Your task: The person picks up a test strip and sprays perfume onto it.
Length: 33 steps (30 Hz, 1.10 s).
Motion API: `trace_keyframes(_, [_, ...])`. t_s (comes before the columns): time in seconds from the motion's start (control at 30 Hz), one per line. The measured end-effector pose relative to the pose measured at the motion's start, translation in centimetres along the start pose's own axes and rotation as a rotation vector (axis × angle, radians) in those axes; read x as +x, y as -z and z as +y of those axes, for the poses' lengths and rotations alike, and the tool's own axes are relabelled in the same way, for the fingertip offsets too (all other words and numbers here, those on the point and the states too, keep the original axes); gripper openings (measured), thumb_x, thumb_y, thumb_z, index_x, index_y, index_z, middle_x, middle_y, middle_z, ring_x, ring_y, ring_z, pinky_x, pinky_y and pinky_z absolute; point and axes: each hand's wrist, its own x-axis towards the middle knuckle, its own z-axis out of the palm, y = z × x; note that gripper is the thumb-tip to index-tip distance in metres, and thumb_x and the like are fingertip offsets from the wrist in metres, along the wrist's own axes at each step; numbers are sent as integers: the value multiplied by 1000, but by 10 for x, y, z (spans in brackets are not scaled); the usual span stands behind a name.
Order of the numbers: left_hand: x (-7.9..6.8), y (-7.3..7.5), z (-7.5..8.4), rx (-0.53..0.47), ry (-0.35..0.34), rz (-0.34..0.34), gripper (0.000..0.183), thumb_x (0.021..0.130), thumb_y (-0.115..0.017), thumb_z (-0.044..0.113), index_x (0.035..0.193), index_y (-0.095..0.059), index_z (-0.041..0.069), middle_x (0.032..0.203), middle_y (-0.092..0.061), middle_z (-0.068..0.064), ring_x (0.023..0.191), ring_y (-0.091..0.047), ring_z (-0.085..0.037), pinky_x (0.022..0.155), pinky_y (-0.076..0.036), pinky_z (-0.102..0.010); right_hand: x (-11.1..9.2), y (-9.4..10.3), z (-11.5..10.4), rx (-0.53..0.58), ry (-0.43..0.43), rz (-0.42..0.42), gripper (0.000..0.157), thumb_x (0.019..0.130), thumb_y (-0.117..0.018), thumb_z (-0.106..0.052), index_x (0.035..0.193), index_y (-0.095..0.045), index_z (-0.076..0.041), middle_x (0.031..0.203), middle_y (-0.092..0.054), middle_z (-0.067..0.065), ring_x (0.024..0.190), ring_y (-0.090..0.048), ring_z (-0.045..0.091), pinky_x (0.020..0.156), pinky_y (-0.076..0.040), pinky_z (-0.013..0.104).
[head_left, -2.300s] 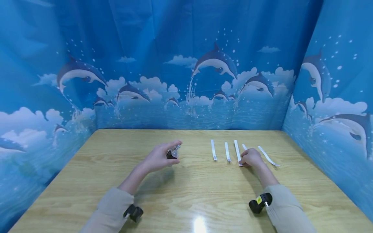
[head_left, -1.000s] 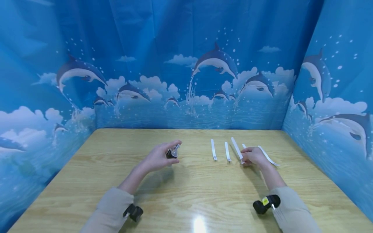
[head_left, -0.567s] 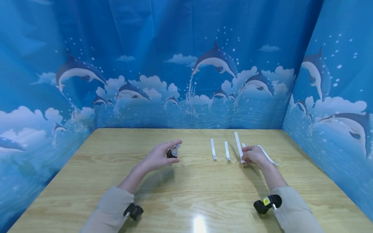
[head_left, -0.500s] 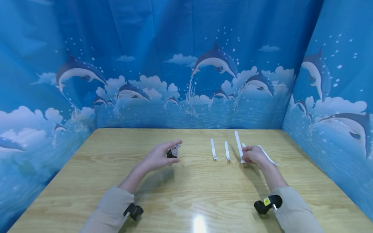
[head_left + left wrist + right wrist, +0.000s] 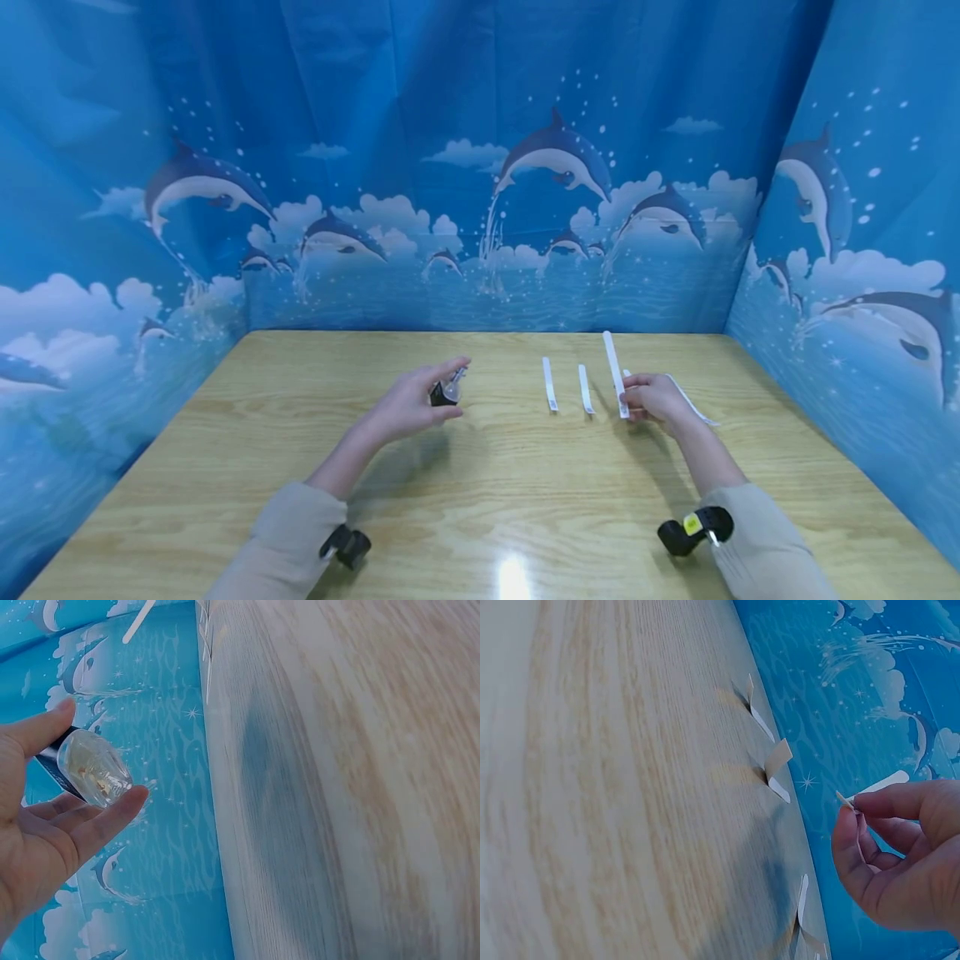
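My left hand [image 5: 408, 405] holds a small bottle [image 5: 444, 395] above the table, pinched between the thumb and fingers. In the left wrist view the bottle [image 5: 91, 769] shows a clear faceted glass part and a black part. With thumb and fingertips, my right hand [image 5: 654, 397] pinches the near end of a white paper strip [image 5: 612, 365] and holds it off the table, its far end slanting up. Two more paper strips [image 5: 550, 385] lie to the left of this hand. Another strip [image 5: 692, 402] lies to its right, and one just behind it is mostly hidden.
The wooden table [image 5: 480, 475] reaches back to a blue dolphin-print curtain [image 5: 480, 208], which also runs along both sides. In the right wrist view the loose strips [image 5: 777, 759] have bent ends standing up from the tabletop. A small camera sits on each wrist.
My right hand has taken the middle paper strip by its near end and lifted it off the table, tilting its far end upward. The left hand with the bottle has barely moved.
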Motion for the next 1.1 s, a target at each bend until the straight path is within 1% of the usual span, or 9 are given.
trace_keyframes(0.13, [0, -1, 0, -1, 12, 9, 74, 80, -74, 17, 143, -37, 26, 129, -52, -15, 114, -51, -32, 90, -42, -50, -2, -2, -3, 5, 10, -3, 27, 88, -50, 3, 110, -46, 17, 73, -57, 1, 63, -57, 7, 57, -50, 22])
trace_keyframes(0.23, [0, -1, 1, -5, 18, 12, 75, 79, -74, 17, 143, -37, 27, 130, -52, -15, 114, -51, -32, 90, -42, -49, -3, -5, -6, 7, 3, 2, 25, 88, -52, 2, 109, -48, 16, 71, -58, 1, 62, -57, 7, 56, -50, 22])
trace_keyframes(0.53, [0, -1, 2, 13, 12, 9, 71, 80, -74, 18, 142, -40, 28, 128, -54, -13, 112, -52, -30, 89, -43, -49, -9, -15, -14, -59, 24, -27, 31, 88, -55, -2, 112, -50, 15, 70, -57, 1, 62, -56, 7, 55, -50, 21])
trace_keyframes(0.83, [-1, -2, 2, 5, 12, 14, 74, 80, -74, 19, 143, -38, 28, 129, -53, -13, 111, -53, -31, 87, -44, -48, -13, -26, -22, -53, 50, -63, 31, 86, -58, -1, 111, -50, 16, 69, -56, 0, 60, -55, 7, 56, -50, 22])
trace_keyframes(1.1, [-1, -3, 2, -4, 18, 16, 73, 80, -74, 17, 143, -38, 29, 127, -54, -14, 110, -53, -31, 87, -44, -49, -19, -36, -31, -95, 84, -95, 31, 86, -58, -3, 110, -52, 15, 72, -56, 1, 63, -55, 10, 58, -50, 23])
